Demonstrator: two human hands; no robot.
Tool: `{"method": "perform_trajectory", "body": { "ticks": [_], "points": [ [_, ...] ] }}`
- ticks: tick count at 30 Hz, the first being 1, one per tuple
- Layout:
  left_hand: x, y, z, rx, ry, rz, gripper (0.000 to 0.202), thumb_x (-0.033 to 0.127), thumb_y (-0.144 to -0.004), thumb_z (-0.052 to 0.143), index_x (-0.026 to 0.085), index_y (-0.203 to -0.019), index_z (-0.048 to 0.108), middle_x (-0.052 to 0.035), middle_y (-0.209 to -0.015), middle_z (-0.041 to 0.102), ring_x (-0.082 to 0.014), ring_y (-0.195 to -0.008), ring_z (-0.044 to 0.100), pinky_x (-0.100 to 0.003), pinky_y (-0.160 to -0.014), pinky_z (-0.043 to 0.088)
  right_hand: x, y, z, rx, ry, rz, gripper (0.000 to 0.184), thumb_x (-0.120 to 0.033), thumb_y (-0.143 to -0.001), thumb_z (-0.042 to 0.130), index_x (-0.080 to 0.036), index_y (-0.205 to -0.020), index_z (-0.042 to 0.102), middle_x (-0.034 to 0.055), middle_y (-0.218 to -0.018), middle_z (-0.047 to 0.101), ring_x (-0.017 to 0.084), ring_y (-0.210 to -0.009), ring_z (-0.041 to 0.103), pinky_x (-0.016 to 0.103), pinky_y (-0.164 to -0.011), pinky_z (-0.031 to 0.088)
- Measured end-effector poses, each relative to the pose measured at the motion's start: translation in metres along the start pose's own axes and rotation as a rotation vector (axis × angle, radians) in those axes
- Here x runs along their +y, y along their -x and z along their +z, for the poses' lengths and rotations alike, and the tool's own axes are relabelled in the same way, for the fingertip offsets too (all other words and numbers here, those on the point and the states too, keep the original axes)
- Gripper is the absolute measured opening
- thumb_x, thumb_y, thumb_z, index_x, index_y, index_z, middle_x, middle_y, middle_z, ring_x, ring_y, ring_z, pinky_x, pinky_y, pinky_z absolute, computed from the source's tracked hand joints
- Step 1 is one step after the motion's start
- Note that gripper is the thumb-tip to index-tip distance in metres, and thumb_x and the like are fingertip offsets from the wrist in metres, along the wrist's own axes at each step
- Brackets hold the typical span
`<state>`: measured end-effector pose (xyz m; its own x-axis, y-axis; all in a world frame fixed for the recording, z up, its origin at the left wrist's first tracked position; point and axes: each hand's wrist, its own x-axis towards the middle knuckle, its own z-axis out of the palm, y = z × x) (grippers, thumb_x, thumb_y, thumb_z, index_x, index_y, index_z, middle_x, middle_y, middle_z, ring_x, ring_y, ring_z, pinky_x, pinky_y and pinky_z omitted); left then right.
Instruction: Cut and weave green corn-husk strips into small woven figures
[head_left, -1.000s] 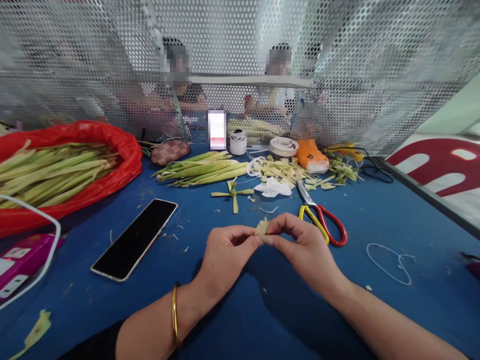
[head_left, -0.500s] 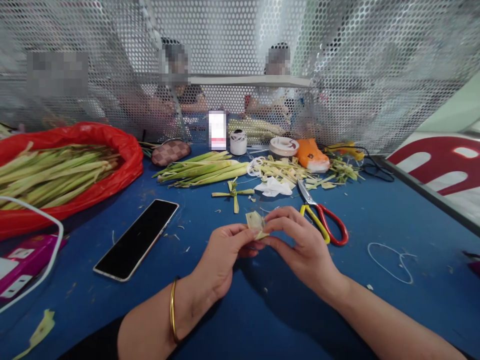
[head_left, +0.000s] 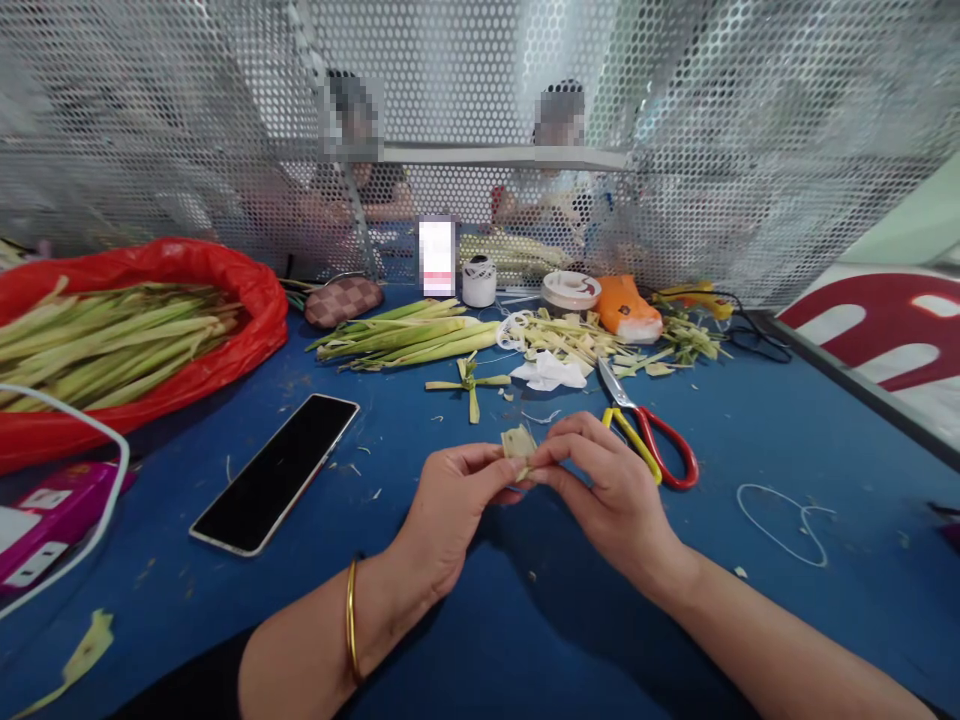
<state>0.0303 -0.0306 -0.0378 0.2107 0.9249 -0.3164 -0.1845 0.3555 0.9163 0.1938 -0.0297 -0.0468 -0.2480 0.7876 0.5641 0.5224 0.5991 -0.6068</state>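
A small folded piece of pale green leaf is held above the blue table between my two hands. My left hand pinches its lower left side between thumb and fingers. My right hand closes on its right edge, with the thumb and index finger meeting at the leaf. Part of the leaf is hidden behind my fingertips. Just beyond my hands lie a cross-shaped woven leaf piece and a crumpled white tissue. Scissors with red and yellow handles rest beside my right hand.
A red bag of long leaves stands left, near a black phone and a purple power strip. Leaf bundles, a tape roll and an orange packet line the back. Two people sit behind the perforated screen.
The leaf has turned slightly more upright and shifted a little right. My right fingers have come down and closed on its edge. The whole view has shifted slightly.
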Motion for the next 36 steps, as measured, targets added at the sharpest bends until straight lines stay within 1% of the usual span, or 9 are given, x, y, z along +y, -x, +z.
{"method": "perform_trajectory", "body": {
  "ticks": [11,15,17,19,21,23,28,31,36],
  "points": [
    [-0.0003,0.0016,-0.0013,-0.005,-0.233,0.148,0.019,0.032,-0.070,0.076,0.018,-0.083,0.078,-0.0028,-0.077,0.074,-0.0149,-0.068,0.060,-0.023,-0.063,0.045,-0.0023,-0.0026,-0.0007,-0.003,-0.197,0.276,0.014,-0.016,-0.081,0.063,-0.021,-0.067,0.061,0.0010,-0.073,0.059,0.016,-0.071,0.057,0.030,-0.066,0.047],
    [0.0029,0.0008,-0.0016,0.006,-0.277,0.164,0.017,0.034,-0.071,0.075,0.018,-0.075,0.078,-0.0032,-0.071,0.072,-0.0148,-0.067,0.059,-0.023,-0.066,0.045,-0.0027,-0.0043,0.0030,0.101,-0.368,0.544,0.020,-0.025,-0.067,0.076,-0.020,-0.081,0.062,0.0008,-0.078,0.063,0.016,-0.070,0.060,0.032,-0.068,0.051],
    [0.0047,0.0002,-0.0015,-0.006,-0.259,0.161,0.017,0.034,-0.074,0.073,0.017,-0.074,0.078,-0.0037,-0.070,0.071,-0.0144,-0.068,0.059,-0.023,-0.067,0.045,-0.0041,-0.0058,0.0034,0.048,-0.563,0.696,0.032,-0.031,-0.063,0.078,-0.018,-0.088,0.063,0.0022,-0.080,0.066,0.017,-0.069,0.062,0.033,-0.069,0.053],
    [0.0053,-0.0006,-0.0015,-0.027,-0.221,0.135,0.017,0.033,-0.075,0.071,0.017,-0.074,0.077,-0.0045,-0.070,0.071,-0.0143,-0.069,0.060,-0.023,-0.068,0.046,-0.0060,-0.0069,0.0032,-0.079,-0.734,0.774,0.026,-0.035,-0.067,0.076,-0.016,-0.083,0.066,0.0034,-0.076,0.068,0.017,-0.069,0.064,0.033,-0.071,0.053],
    [0.0049,-0.0015,-0.0015,-0.044,-0.177,0.089,0.018,0.033,-0.074,0.071,0.016,-0.075,0.077,-0.0056,-0.072,0.072,-0.0148,-0.070,0.061,-0.023,-0.068,0.046,-0.0073,-0.0069,0.0031,-0.129,-0.787,0.789,0.021,-0.035,-0.069,0.076,-0.016,-0.073,0.067,0.0033,-0.071,0.070,0.016,-0.069,0.065,0.032,-0.074,0.052],
    [0.0045,-0.0022,-0.0014,-0.033,-0.138,0.037,0.018,0.033,-0.072,0.072,0.015,-0.076,0.077,-0.0066,-0.072,0.072,-0.0154,-0.070,0.063,-0.024,-0.068,0.047,-0.0072,-0.0059,0.0035,-0.055,-0.737,0.766,0.021,-0.034,-0.066,0.078,-0.017,-0.069,0.067,0.0020,-0.069,0.070,0.016,-0.067,0.064,0.031,-0.070,0.052],
    [0.0064,-0.0014,0.0012,0.010,-0.096,-0.042,0.015,0.029,-0.069,0.072,0.015,-0.074,0.075,-0.0065,-0.070,0.072,-0.0139,-0.065,0.064,-0.023,-0.065,0.047,-0.0045,-0.0032,0.0036,0.037,-0.399,0.482,0.011,-0.028,-0.072,0.071,-0.020,-0.067,0.068,0.0000,-0.065,0.063,0.014,-0.062,0.056,0.028,-0.060,0.046],
    [0.0075,-0.0013,0.0027,0.046,-0.070,-0.041,0.014,0.026,-0.067,0.074,0.014,-0.074,0.072,-0.0060,-0.068,0.072,-0.0138,-0.064,0.065,-0.023,-0.064,0.048,-0.0035,-0.0027,0.0034,0.014,-0.340,0.453,0.011,-0.026,-0.075,0.068,-0.020,-0.066,0.066,-0.0001,-0.064,0.063,0.014,-0.061,0.054,0.028,-0.059,0.046],
    [0.0065,-0.0043,0.0009,0.084,-0.036,-0.055,0.015,0.024,-0.067,0.073,0.012,-0.073,0.067,-0.0058,-0.065,0.071,-0.0121,-0.059,0.063,-0.021,-0.061,0.048,-0.0019,0.0003,0.0060,-0.047,-0.417,0.476,0.017,-0.024,-0.078,0.067,-0.019,-0.094,0.061,0.0017,-0.077,0.068,0.015,-0.068,0.061,0.029,-0.066,0.051]
  ]
}}
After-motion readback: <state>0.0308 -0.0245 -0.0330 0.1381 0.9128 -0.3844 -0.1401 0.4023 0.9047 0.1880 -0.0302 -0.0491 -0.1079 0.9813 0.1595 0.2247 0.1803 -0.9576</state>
